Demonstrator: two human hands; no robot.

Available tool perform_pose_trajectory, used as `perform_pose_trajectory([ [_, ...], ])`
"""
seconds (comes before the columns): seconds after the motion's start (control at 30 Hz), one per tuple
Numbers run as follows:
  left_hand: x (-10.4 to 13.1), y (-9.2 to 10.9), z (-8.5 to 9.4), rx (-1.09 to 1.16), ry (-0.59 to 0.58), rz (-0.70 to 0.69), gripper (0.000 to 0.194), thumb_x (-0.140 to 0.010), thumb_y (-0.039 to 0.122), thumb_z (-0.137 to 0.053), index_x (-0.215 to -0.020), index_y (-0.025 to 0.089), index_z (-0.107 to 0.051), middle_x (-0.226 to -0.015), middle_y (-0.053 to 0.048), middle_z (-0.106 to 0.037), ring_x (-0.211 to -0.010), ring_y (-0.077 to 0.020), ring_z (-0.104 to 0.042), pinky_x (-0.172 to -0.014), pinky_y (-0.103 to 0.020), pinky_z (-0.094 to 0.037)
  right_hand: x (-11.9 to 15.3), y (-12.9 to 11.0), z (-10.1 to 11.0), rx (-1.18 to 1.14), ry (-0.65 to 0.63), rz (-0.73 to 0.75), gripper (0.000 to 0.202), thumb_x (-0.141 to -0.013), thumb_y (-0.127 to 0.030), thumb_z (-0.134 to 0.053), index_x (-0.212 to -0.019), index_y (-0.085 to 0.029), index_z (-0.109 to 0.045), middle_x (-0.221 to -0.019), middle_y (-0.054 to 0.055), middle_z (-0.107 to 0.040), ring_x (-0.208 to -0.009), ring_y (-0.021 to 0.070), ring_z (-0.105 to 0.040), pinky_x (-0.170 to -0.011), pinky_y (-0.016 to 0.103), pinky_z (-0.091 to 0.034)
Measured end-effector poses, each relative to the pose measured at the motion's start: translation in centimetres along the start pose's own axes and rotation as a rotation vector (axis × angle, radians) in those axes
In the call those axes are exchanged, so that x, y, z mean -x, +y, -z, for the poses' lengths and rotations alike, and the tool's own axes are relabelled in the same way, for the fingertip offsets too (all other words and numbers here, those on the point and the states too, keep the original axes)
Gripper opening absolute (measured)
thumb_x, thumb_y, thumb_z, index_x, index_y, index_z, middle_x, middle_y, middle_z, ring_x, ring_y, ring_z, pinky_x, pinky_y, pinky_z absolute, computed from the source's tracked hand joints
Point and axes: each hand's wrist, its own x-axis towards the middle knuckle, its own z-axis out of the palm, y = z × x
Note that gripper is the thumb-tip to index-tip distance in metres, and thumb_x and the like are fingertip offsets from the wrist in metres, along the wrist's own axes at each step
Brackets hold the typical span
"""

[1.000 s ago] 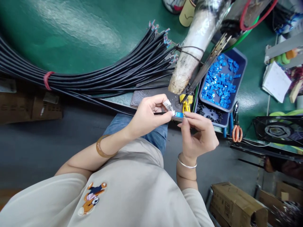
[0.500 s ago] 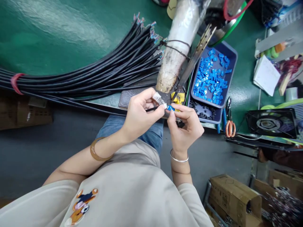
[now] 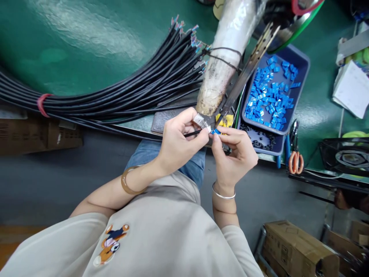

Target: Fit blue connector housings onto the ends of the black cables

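Note:
My left hand (image 3: 183, 140) pinches the end of a black cable (image 3: 192, 133); a pale strip (image 3: 201, 121) pokes up from between its fingers. With thumb and fingertips my right hand (image 3: 235, 154) grips a small blue connector piece (image 3: 215, 131) at that cable end. The fingers hide how the blue piece and the wires meet. Just beyond both hands hang a pipe-like nozzle wrapped in pale plastic (image 3: 211, 88) and a slotted metal arm (image 3: 245, 77) tilted toward them. A yellow object (image 3: 226, 120) lies behind the fingertips.
A bundle of black cables (image 3: 129, 96), tied with a red band (image 3: 43, 105), spreads over the green table (image 3: 86, 50). At right are a bin (image 3: 302, 73) of blue pieces, a lower bin (image 3: 268, 150) of black pieces, orange-handled scissors (image 3: 296, 162) and a fan (image 3: 348, 157). Cardboard boxes (image 3: 300, 242) stand below.
The whole scene has shifted toward the right of the picture as the head view turned. Both hands keep the same hold on the cable end and the blue connector piece.

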Motion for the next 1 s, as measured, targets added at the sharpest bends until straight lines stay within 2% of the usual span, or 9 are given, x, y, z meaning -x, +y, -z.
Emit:
perform_pose_trajectory([
  [0.1,0.1,0.2,0.0,-0.016,0.01,-0.013,0.015,-0.076,0.01,-0.065,-0.073,0.017,-0.051,-0.066,0.005,-0.053,-0.054,-0.003,-0.05,-0.047,-0.012,-0.041,-0.3,-0.2,0.1,0.02,0.01,0.032,0.014,-0.08,-0.009,-0.071,-0.082,-0.021,-0.066,-0.089,-0.002,-0.074,-0.084,0.0129,-0.071,-0.075,0.029,-0.061],
  [0.2,0.1,0.4,0.0,-0.012,0.007,-0.006,0.016,-0.076,0.01,-0.065,-0.073,0.016,-0.051,-0.065,0.005,-0.053,-0.055,-0.003,-0.051,-0.049,-0.012,-0.043,-0.3,-0.4,0.3,0.063,-0.002,0.067,0.014,-0.08,-0.009,-0.072,-0.082,-0.022,-0.066,-0.09,-0.001,-0.074,-0.085,0.0137,-0.071,-0.077,0.031,-0.061],
  [0.37,0.0,0.4,0.3,0.019,-0.053,0.079,0.016,-0.075,0.011,-0.065,-0.071,0.016,-0.05,-0.066,0.004,-0.055,-0.059,-0.0056,-0.056,-0.056,-0.015,-0.049,0.3,-0.3,0.8,0.102,-0.062,0.099,0.015,-0.08,-0.009,-0.069,-0.085,-0.022,-0.063,-0.095,0.0,-0.075,-0.086,0.0148,-0.073,-0.076,0.031,-0.061],
  [0.5,-0.1,0.3,0.4,0.014,-0.064,0.085,0.014,-0.075,0.011,-0.064,-0.071,0.016,-0.052,-0.067,0.003,-0.055,-0.063,-0.0059,-0.055,-0.06,-0.016,-0.049,0.6,-0.2,1.0,0.12,-0.082,0.114,0.016,-0.08,-0.008,-0.068,-0.086,-0.021,-0.063,-0.096,0.001,-0.076,-0.087,0.0142,-0.073,-0.077,0.029,-0.061],
  [0.73,0.1,0.3,0.6,0.018,-0.121,0.135,0.006,-0.076,0.011,-0.063,-0.076,0.014,-0.058,-0.066,0.003,-0.058,-0.059,-0.0054,-0.054,-0.056,-0.015,-0.047,0.6,0.0,0.9,0.104,-0.061,0.08,0.017,-0.08,-0.007,-0.069,-0.087,-0.021,-0.063,-0.094,-0.001,-0.076,-0.085,0.0125,-0.073,-0.07,0.024,-0.061],
  [0.87,0.2,0.1,0.6,-0.009,-0.114,0.074,0.006,-0.079,0.012,-0.063,-0.073,0.013,-0.065,-0.067,0.002,-0.061,-0.059,-0.0054,-0.055,-0.057,-0.015,-0.047,0.3,0.1,0.6,0.13,-0.051,0.126,0.016,-0.08,-0.008,-0.07,-0.087,-0.021,-0.065,-0.092,-0.002,-0.075,-0.085,0.0113,-0.072,-0.073,0.023,-0.061],
  [1.0,0.3,-0.2,0.6,-0.083,-0.089,-0.002,0.012,-0.079,0.013,-0.063,-0.067,0.013,-0.061,-0.066,0.002,-0.055,-0.059,-0.0051,-0.05,-0.055,-0.015,-0.043,0.0,0.0,0.5,0.078,-0.064,0.062,0.012,-0.082,-0.01,-0.07,-0.086,-0.021,-0.066,-0.091,-0.001,-0.074,-0.086,0.012,-0.072,-0.072,0.025,-0.061],
])
